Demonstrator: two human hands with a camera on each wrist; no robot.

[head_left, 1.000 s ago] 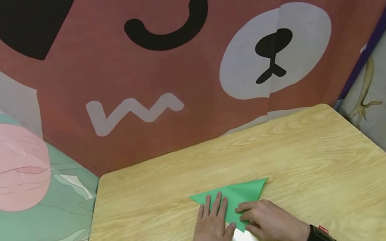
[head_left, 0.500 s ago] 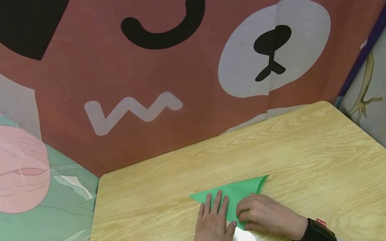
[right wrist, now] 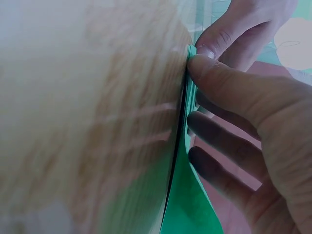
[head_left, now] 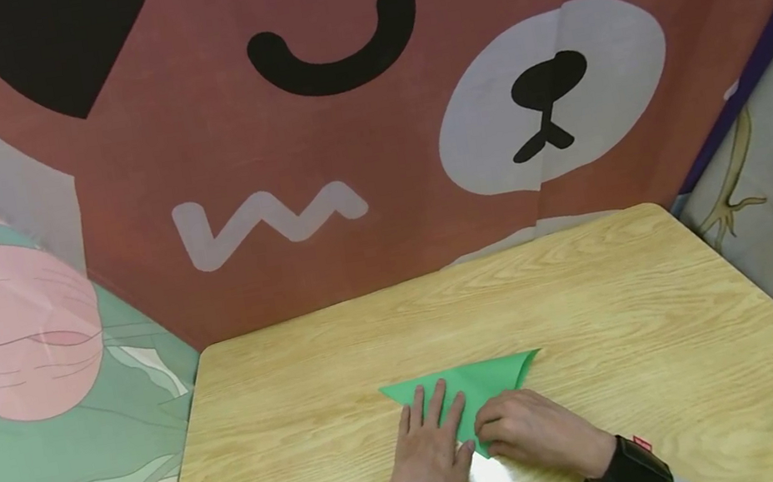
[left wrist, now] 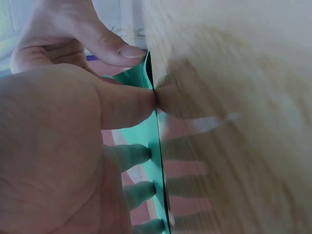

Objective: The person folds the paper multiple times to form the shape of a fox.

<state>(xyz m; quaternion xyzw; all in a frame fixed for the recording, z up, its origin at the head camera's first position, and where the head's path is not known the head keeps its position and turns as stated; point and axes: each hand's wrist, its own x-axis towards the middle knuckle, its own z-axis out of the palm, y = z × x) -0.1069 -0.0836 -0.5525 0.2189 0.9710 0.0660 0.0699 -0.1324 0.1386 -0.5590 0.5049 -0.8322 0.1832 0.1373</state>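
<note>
A folded sheet of green paper (head_left: 481,382) lies on the wooden table, its long straight edge away from me and a point toward me. My left hand (head_left: 424,458) rests on its left part with straight, spread fingers; in the left wrist view the fingertips (left wrist: 141,152) press on the sheet. My right hand (head_left: 530,429), fingers curled, pinches the paper near its lower right edge. In the right wrist view the right thumb is at the paper's narrow end, and the green paper (right wrist: 187,204) curves up off the table beyond the fingers. The far right corner is slightly raised.
The wooden table (head_left: 294,424) extends to a back edge against a brown cloth (head_left: 417,244) printed with a bear's face. Patterned cloths hang at the left and right sides. Each wrist wears a black strapped device (head_left: 628,472).
My right hand has shifted slightly up and its fingers have drawn together on the paper. The far right corner has lifted and curled. My left hand stays nearly in place.
</note>
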